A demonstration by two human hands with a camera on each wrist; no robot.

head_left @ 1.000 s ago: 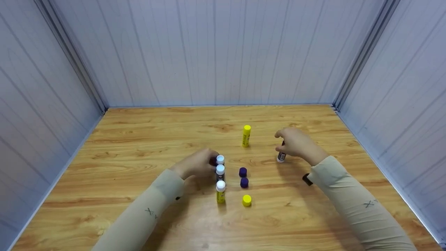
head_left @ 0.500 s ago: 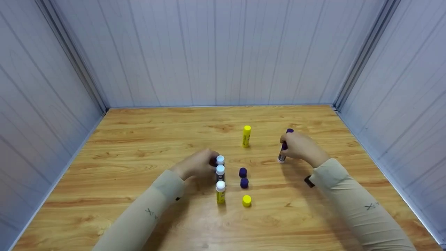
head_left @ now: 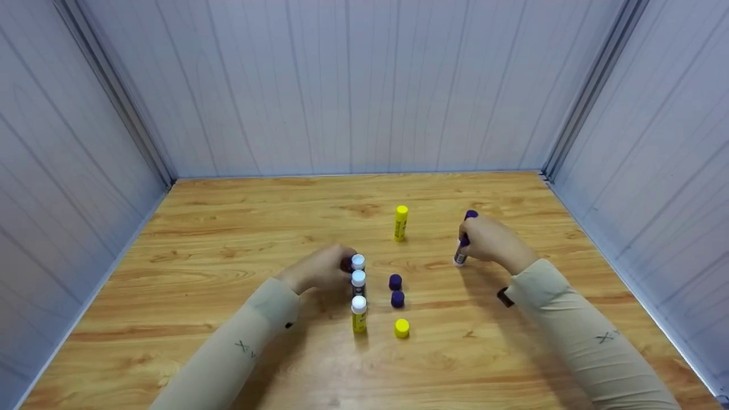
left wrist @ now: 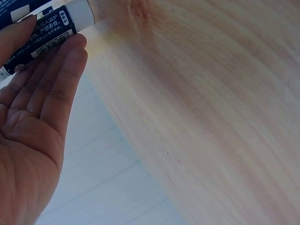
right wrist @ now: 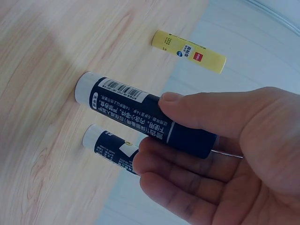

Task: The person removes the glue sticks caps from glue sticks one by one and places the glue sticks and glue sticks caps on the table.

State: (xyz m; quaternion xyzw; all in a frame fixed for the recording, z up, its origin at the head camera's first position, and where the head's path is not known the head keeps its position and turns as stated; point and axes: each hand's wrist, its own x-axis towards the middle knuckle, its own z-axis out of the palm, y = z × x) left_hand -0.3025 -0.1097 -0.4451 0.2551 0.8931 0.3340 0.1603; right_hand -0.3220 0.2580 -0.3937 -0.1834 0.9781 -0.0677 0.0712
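Note:
My left hand [head_left: 324,266] pinches an uncapped dark blue glue stick [left wrist: 47,40] between thumb and fingertips. It is the farthest of three white-topped sticks standing in a column; a second dark blue glue stick [head_left: 359,285] and a yellow glue stick [head_left: 359,322] stand nearer the front. My right hand [head_left: 495,242] grips a capped dark blue glue stick [right wrist: 136,112] by its cap end. Its white base is at or near the tabletop. Behind it stands another dark blue glue stick [right wrist: 115,147], partly hidden by the fingers, its cap [head_left: 471,214] showing beyond the hand.
Two dark purple caps [head_left: 396,290] and a yellow cap [head_left: 402,328] lie right of the column. A capped yellow glue stick [head_left: 401,224] stands farther back. Pale panel walls [head_left: 364,85] enclose the wooden table [head_left: 245,216] at the back and sides.
My right hand has moved slightly right and its fingers have closed around the glue stick. The purple cap behind has come into view. My left hand stays in place.

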